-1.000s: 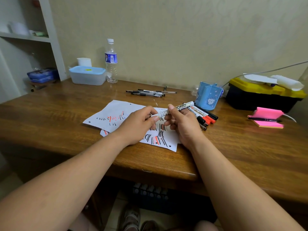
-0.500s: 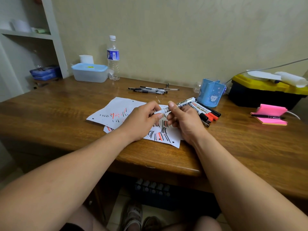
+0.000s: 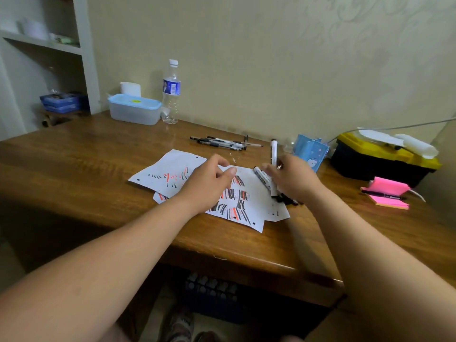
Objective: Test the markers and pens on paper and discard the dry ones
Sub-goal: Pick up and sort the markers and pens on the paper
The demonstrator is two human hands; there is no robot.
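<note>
White sheets of paper (image 3: 256, 215) covered in black and red test strokes lie on the wooden desk (image 3: 74, 174). My right hand (image 3: 296, 180) grips a white board marker (image 3: 274, 151) that stands nearly upright, over a pile of other markers (image 3: 262, 176) at the paper's right edge. That pile is mostly hidden behind the hand. My left hand (image 3: 209, 180) hovers over the paper with fingers loosely curled, and I see nothing in it. A bunch of thin pens (image 3: 222, 142) lies farther back.
A blue pen holder (image 3: 312, 149) stands just behind my right hand. A black and yellow toolbox (image 3: 382, 159) and pink sticky notes (image 3: 388, 187) with a pen on them sit to the right. A water bottle (image 3: 171, 92) and a lidded plastic box (image 3: 134, 109) stand at the back left.
Both hands held the marker together over the paper. My left hand has let go, and my right hand has carried the marker rightward and tipped it upright over the marker pile.
</note>
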